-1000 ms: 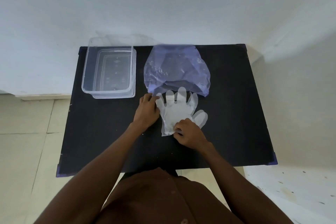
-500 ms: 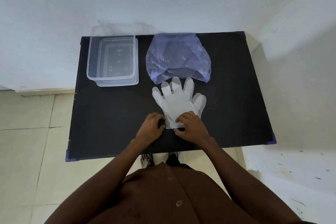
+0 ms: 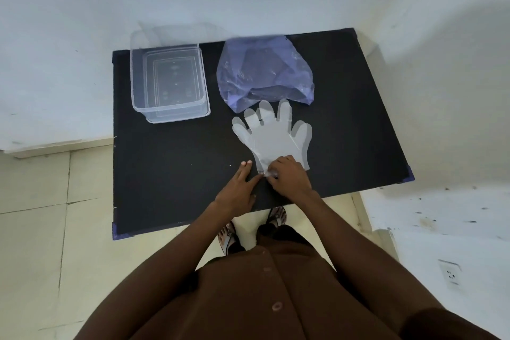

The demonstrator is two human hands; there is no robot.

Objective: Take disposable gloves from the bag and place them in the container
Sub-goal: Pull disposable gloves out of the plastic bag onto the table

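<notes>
Clear disposable gloves [image 3: 271, 136] lie flat and stacked on the black table [image 3: 171, 168], fingers pointing toward the purple plastic bag [image 3: 265, 72] behind them. My right hand [image 3: 289, 176] pinches the cuff end of the gloves. My left hand [image 3: 240, 188] rests flat on the table just left of the cuff, fingers stretched out, its thumb touching the cuff corner. A clear plastic container [image 3: 168, 83] stands empty at the back left of the table.
The table stands against a white wall. A tiled floor lies to the left, and a white ledge [image 3: 441, 215] with a wall socket [image 3: 449, 274] is on the right. My feet [image 3: 248, 226] show below the table's front edge.
My left hand slid from the gloves' left side down to the cuff and flattened on the table. My right hand stayed at the cuff. The view shifted back from the table.
</notes>
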